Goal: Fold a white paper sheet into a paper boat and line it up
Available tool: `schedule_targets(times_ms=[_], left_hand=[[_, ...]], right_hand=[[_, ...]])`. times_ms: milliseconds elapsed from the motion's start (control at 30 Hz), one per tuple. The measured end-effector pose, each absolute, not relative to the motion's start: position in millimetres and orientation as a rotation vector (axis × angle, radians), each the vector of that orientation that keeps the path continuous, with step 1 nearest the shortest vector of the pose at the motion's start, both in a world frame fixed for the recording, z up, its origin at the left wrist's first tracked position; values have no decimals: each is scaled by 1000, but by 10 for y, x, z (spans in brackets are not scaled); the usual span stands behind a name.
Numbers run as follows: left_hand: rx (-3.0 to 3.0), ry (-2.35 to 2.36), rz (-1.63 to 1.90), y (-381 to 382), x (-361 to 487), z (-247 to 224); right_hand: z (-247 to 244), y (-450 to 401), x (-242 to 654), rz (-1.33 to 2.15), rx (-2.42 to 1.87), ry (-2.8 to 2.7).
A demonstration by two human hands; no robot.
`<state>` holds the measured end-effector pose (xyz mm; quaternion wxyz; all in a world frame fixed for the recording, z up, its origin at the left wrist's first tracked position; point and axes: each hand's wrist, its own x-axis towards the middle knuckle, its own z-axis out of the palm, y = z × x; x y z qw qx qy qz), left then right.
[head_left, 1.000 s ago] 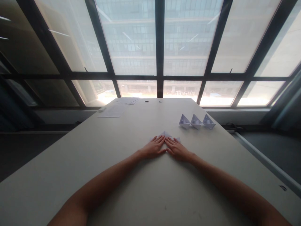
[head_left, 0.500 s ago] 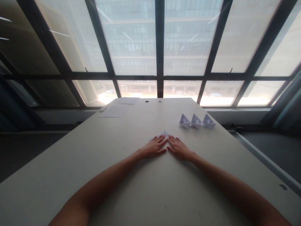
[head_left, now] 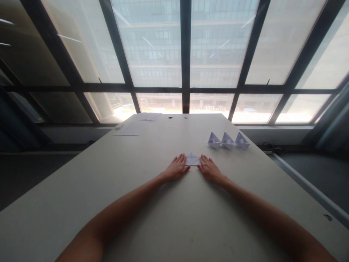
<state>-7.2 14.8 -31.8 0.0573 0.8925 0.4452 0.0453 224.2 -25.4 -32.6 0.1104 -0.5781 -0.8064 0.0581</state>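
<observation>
A folded sheet of white paper (head_left: 192, 160) lies flat on the table, its upper part coming to a point and a strip running along its near edge. My left hand (head_left: 176, 167) rests flat over the paper's left end, fingers stretched out. Over the right end lies my right hand (head_left: 209, 168), also flat with its fingers extended. Both hands cover the paper's side corners, and its middle shows between them. Three folded paper boats (head_left: 214, 141), (head_left: 227, 141), (head_left: 242, 141) stand in a row beyond my right hand.
The long white table (head_left: 174, 218) stretches toward a dark-framed window wall. Loose paper sheets (head_left: 128, 128) lie at its far left, with a small white item (head_left: 118, 127) beside them. A dark round hole (head_left: 170, 117) is near the far edge.
My hands have slid apart along the folded paper, the left one leftward and the right one rightward. The paper's middle, covered before, now shows. The boats have not moved.
</observation>
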Motion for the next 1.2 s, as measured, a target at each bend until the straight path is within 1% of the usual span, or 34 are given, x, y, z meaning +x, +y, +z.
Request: schedule_targets(times_ms=[167,433,767,1000,1200], left_hand=[[2642,1447,275,161,-97,-315],[2618,1291,549,242,-148,-325],[2590,1112,709,229,-158,-233],[2541,1014,808,221,-166,-224],[2479,924,858,160,-148,-154]], right_hand=[[-280,-227,2280,172,-1680,-2255],[-196,-274,2315,102,-1579,-2195],[-145,-279,2388,136,-1734,-2163],[-177,-193,2418,303,-1777,-2052],[-192,-152,2412,419,-1676,-1960]])
